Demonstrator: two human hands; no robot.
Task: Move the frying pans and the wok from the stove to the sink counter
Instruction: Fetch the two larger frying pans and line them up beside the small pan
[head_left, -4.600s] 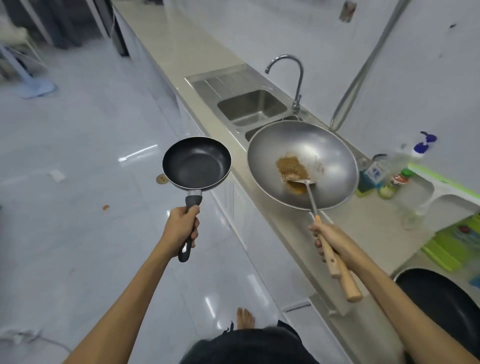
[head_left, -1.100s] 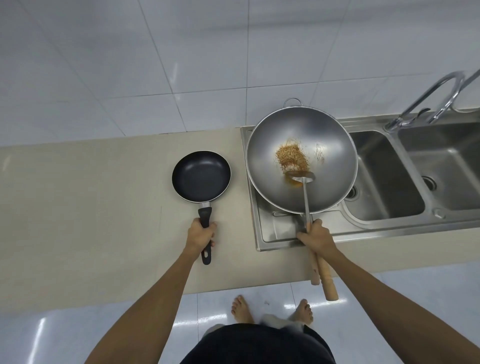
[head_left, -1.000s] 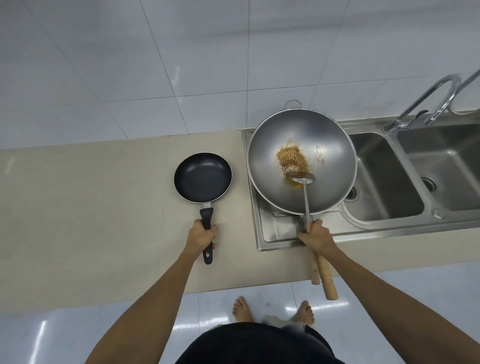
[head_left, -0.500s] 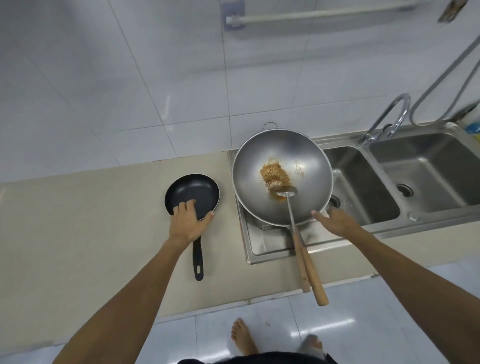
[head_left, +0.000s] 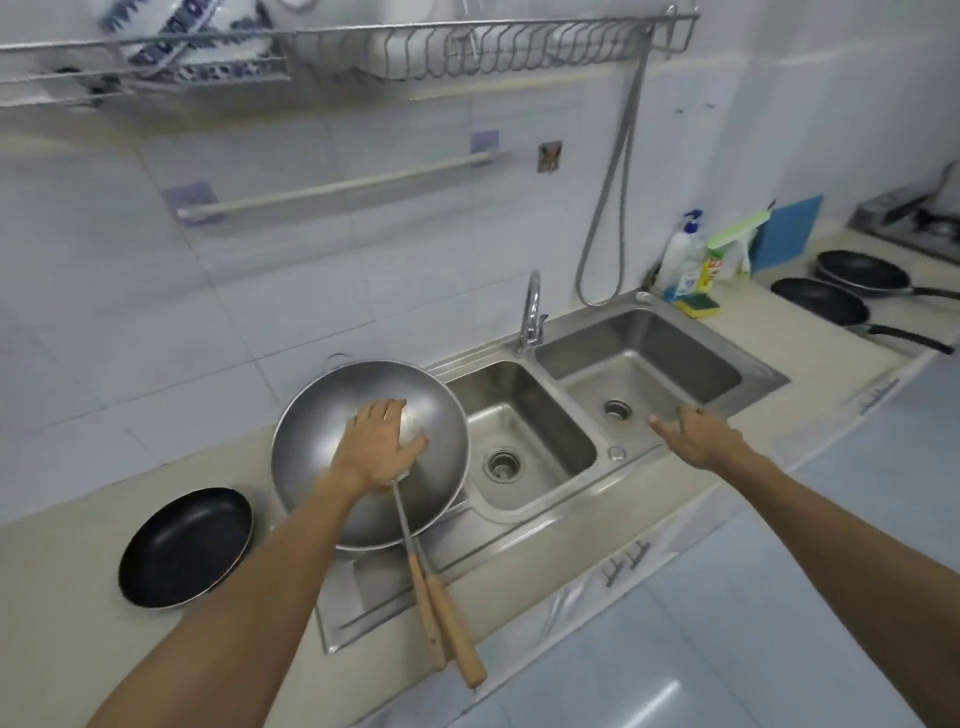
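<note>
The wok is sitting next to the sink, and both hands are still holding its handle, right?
Not quite. The head view shows the wok beside the sink, but neither hand grips its handle: the left hand hangs open over the bowl and the right hand is open over the sink.

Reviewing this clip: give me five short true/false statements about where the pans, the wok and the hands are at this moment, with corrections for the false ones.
1. The wok sits on the sink's drainboard. True.
2. The left hand grips the small black frying pan. False: the hand is open over the wok; the pan lies alone on the counter.
3. The right hand holds nothing. True.
4. All frying pans are beside the sink. False: two black pans remain at far right, near the stove.
5. A spatula rests in the wok, its wooden handle beside the wok's. True.
</note>
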